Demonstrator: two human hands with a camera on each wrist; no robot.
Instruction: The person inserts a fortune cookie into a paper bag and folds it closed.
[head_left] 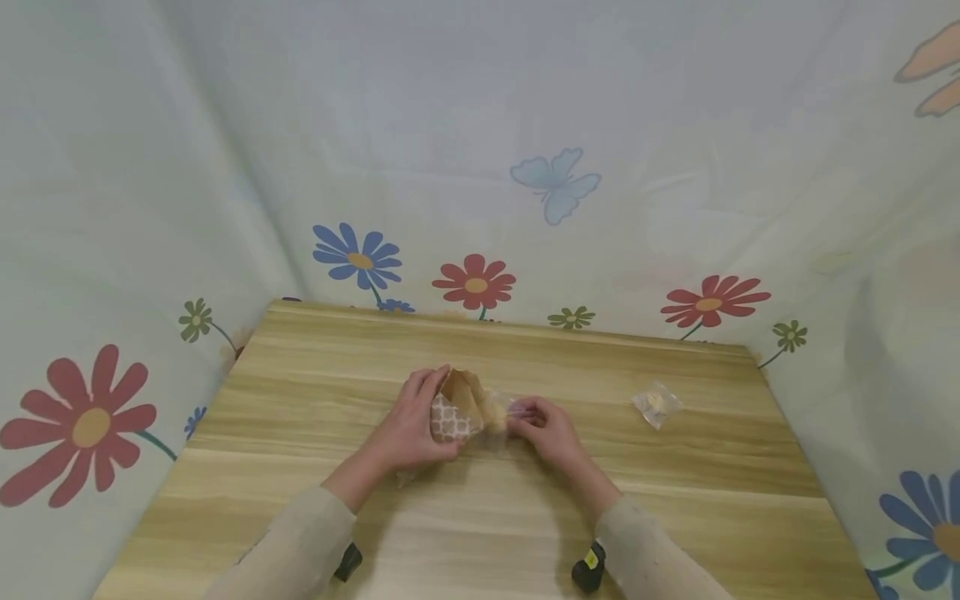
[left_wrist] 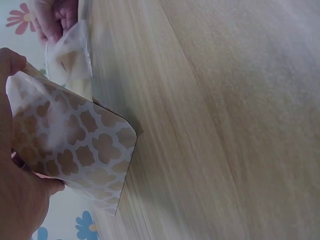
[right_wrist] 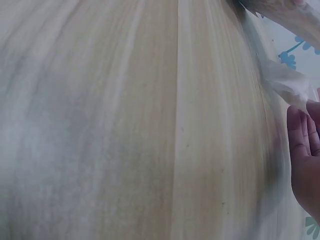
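My left hand [head_left: 408, 432] grips a brown paper bag [head_left: 452, 422] with a white lattice pattern, thumb on the near side and fingers over the far side. The bag's mouth gapes toward the right, showing its plain brown inside. In the left wrist view, shiny clear film covers part of the patterned bag [left_wrist: 75, 135]. Just beside the mouth, my right hand [head_left: 551, 431] pinches a small clear plastic packet [left_wrist: 70, 60] by its edge. A pale yellowish piece shows within that packet. The right wrist view has the right hand [right_wrist: 307, 165] at its edge, fingertips on the film.
A second clear packet [head_left: 657, 404] with a pale piece inside lies on the wood-grain table [head_left: 712, 467] to the right. Flower-printed cloth [head_left: 420, 175] hangs along the table's back and sides. Dark devices [head_left: 589, 568] sit by both wrists.
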